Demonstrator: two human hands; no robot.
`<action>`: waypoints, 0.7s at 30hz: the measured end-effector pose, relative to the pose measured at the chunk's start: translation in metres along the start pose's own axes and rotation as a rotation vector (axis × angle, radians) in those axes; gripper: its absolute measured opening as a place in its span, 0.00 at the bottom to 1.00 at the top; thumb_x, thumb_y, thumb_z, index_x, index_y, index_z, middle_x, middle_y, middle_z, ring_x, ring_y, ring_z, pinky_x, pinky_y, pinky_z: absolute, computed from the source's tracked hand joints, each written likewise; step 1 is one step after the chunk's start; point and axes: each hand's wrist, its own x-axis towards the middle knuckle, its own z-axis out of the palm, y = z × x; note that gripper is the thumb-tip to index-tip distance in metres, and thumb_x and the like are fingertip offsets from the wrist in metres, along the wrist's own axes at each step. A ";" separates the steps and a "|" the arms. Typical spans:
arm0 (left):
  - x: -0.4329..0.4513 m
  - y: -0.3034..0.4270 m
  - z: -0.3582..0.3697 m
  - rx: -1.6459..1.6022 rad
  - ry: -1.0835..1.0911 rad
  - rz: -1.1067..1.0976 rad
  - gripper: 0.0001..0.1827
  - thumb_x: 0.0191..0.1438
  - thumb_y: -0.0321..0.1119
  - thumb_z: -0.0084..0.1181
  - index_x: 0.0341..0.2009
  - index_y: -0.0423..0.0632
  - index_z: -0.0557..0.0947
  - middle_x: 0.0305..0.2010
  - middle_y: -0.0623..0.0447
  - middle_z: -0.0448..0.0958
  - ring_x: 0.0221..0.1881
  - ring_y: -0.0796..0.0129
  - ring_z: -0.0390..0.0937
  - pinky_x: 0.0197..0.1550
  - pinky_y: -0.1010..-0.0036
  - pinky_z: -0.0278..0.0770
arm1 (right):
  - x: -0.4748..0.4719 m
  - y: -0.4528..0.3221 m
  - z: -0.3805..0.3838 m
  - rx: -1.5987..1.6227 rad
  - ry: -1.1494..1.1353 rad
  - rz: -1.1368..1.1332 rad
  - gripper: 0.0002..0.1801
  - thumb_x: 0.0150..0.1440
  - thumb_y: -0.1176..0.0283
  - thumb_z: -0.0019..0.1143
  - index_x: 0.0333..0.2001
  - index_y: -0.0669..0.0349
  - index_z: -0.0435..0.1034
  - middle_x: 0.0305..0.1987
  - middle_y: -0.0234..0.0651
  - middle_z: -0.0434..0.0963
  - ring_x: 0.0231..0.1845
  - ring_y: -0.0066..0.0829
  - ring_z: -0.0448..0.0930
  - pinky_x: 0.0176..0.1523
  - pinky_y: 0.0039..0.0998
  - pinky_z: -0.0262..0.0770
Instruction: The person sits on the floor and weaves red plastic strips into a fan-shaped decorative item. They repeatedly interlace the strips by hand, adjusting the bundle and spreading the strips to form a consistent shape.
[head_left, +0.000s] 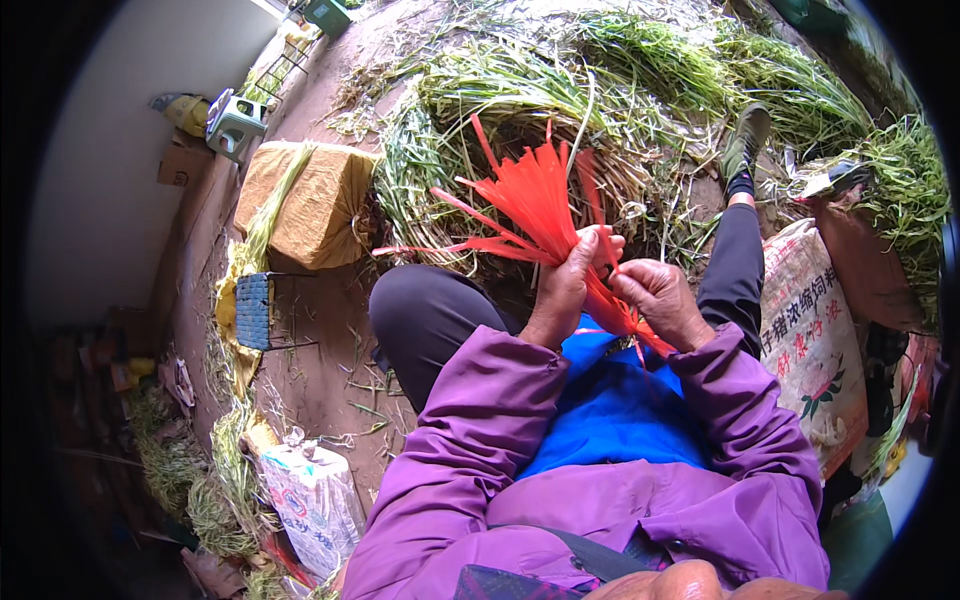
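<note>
A fanned bundle of red plastic strips (529, 199) is held across its middle by my left hand (564, 283), above my lap. The strips spread out at the top, and a few loose ones stick out to the left. My right hand (661, 298) pinches a thin red strand beside the bundle, just right of my left hand. The bundle's lower end hangs over the blue apron (611, 420) and passes partly behind my right hand. Beyond my hands lies a large heap of long green grass-like stalks (517, 86), dry and brown at their near ends.
A cloth-wrapped bale (300, 202) stands at the left, with a low stool with a blue woven seat (253, 311) below it. A green plastic stool (236, 126) is near the wall. A printed feed sack (806, 345) leans by my right leg; a white sack (313, 499) is lower left.
</note>
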 end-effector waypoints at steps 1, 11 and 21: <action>-0.001 -0.001 0.000 -0.027 -0.030 0.006 0.18 0.62 0.41 0.47 0.47 0.41 0.75 0.42 0.47 0.79 0.42 0.64 0.77 0.45 0.69 0.76 | -0.002 0.000 0.002 -0.039 -0.038 0.019 0.09 0.55 0.70 0.55 0.33 0.66 0.74 0.26 0.39 0.75 0.28 0.32 0.77 0.35 0.30 0.72; -0.003 0.010 -0.005 -0.153 -0.097 -0.085 0.13 0.61 0.38 0.49 0.40 0.40 0.77 0.19 0.59 0.69 0.21 0.76 0.69 0.26 0.78 0.70 | 0.002 -0.053 -0.038 -0.390 0.123 -0.153 0.06 0.53 0.76 0.57 0.36 0.63 0.74 0.33 0.38 0.77 0.34 0.30 0.78 0.37 0.28 0.74; -0.009 0.016 0.006 0.223 -0.146 -0.010 0.08 0.57 0.34 0.52 0.34 0.43 0.80 0.15 0.62 0.64 0.15 0.81 0.60 0.18 0.83 0.57 | 0.035 -0.059 -0.054 -0.635 -0.101 -0.458 0.06 0.52 0.74 0.57 0.35 0.61 0.71 0.31 0.38 0.74 0.32 0.38 0.77 0.35 0.32 0.73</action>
